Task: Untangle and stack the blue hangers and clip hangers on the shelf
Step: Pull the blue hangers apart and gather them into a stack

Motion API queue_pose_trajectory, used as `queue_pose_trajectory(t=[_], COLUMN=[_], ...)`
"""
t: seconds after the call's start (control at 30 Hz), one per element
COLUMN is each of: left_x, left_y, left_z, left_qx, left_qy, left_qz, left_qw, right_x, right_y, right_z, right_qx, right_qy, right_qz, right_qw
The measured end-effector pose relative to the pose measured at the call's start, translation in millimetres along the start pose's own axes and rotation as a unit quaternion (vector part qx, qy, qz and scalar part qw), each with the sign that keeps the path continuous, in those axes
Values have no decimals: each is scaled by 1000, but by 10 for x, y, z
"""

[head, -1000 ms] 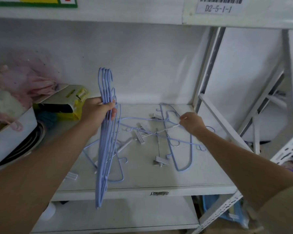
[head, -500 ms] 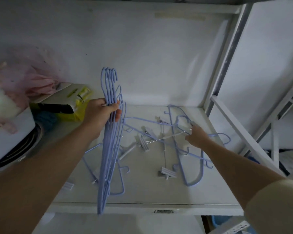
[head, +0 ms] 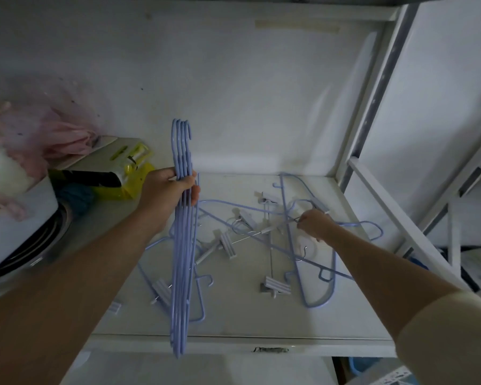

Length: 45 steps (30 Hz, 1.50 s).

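My left hand [head: 168,191] grips a bunch of several blue hangers [head: 181,245], held upright with their hooks at the top and their bars hanging past the shelf's front edge. More blue hangers [head: 318,297] and clip hangers with pale clips [head: 275,286] lie tangled on the white shelf [head: 233,323]. My right hand [head: 315,225] reaches into the tangle at the right and pinches a thin wire of a clip hanger [head: 264,232] near its hook.
At the left stand a white box [head: 14,218] with pink and white cloth, a yellow package [head: 128,168] and a dark blue ball of yarn [head: 77,197]. White rack uprights and braces [head: 372,107] close the right side. A lower shelf [head: 206,368] shows below.
My right hand has slid a little forward into the tangle and taken the clip hanger's wire. My head has tilted down. The left hand keeps its bunch in place.
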State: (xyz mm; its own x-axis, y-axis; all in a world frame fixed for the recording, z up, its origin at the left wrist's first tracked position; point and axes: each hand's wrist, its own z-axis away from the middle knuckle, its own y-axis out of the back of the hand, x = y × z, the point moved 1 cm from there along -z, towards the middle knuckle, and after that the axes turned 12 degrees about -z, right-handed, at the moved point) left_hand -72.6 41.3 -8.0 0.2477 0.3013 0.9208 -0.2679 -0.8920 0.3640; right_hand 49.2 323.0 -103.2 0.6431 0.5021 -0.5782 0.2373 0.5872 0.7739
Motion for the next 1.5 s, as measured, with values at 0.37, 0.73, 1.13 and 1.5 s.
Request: queue_pose_trajectory(t=[0.37, 0.73, 1.13, 1.5], left_x=[176, 349, 437, 581], left_y=[216, 371, 408, 507], left_z=[166, 515, 602, 538], left_qx=[25, 8, 8, 31], left_qy=[-28, -34, -38, -52], left_qz=[-8, 23, 21, 46], left_qw=[999, 999, 999, 997], right_x=[-259, -723, -751, -837], right_y=[305, 472, 526, 623], right_z=[259, 795, 950, 932], right_qx=[72, 15, 67, -12], right_qy=[107, 90, 124, 89], right_qz=[-153, -226, -243, -386], right_qw=[980, 970, 960, 918])
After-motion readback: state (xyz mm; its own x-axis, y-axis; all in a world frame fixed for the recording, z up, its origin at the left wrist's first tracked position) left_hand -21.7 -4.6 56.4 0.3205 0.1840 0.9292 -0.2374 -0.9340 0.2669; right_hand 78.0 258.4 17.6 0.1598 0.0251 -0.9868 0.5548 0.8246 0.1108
